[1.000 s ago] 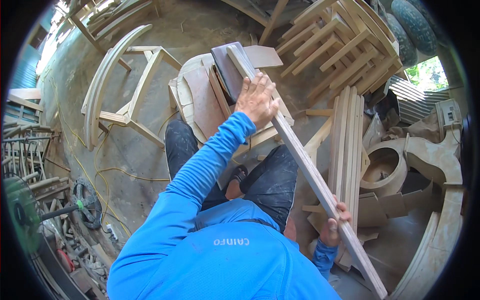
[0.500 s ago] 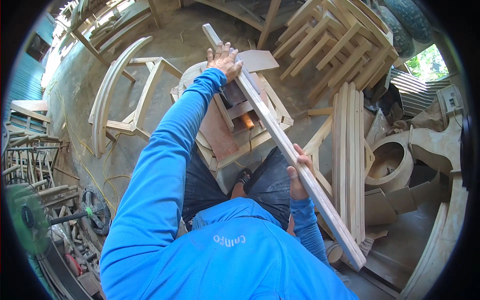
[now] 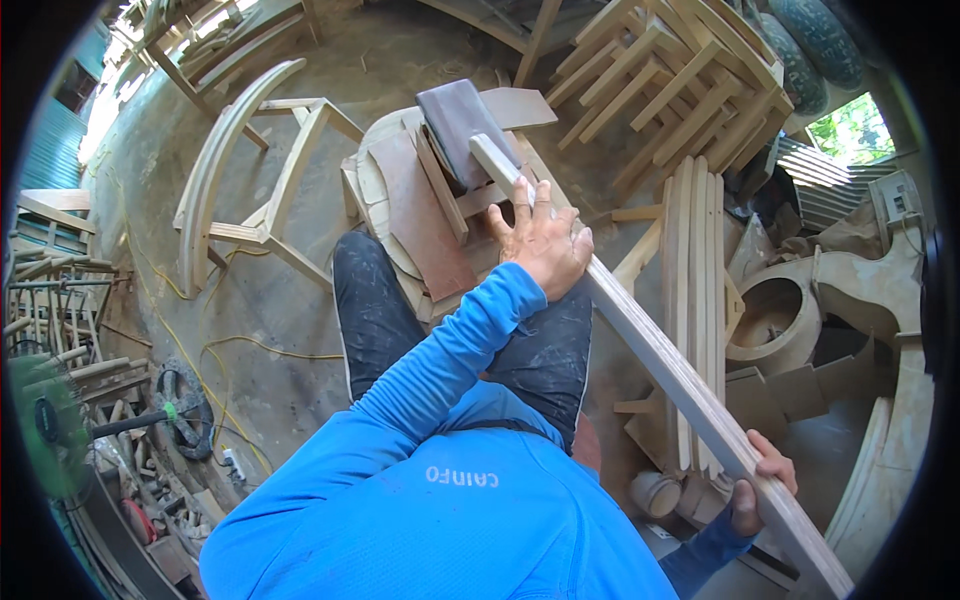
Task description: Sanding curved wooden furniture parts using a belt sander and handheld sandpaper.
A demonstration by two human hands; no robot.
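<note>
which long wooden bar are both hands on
The diagonal bar: left hand spread over it, right hand gripping lower down; the bundled bars are untouched.

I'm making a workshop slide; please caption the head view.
Left hand spread on a long wooden bar, right hand gripping it lower down, curved wooden frame standing left.

And back comes the board point(image 3: 660, 375), pulled near and right, its far end dropping to the near part of the dark pad point(image 3: 455, 115), whose broad face, mostly covered half a second ago, is out in view! The left hand point(image 3: 545, 240) has come back near too, the right hand point(image 3: 765, 480) has swung out near and right, wider apart now, and the orange handle has vanished from sight
</note>
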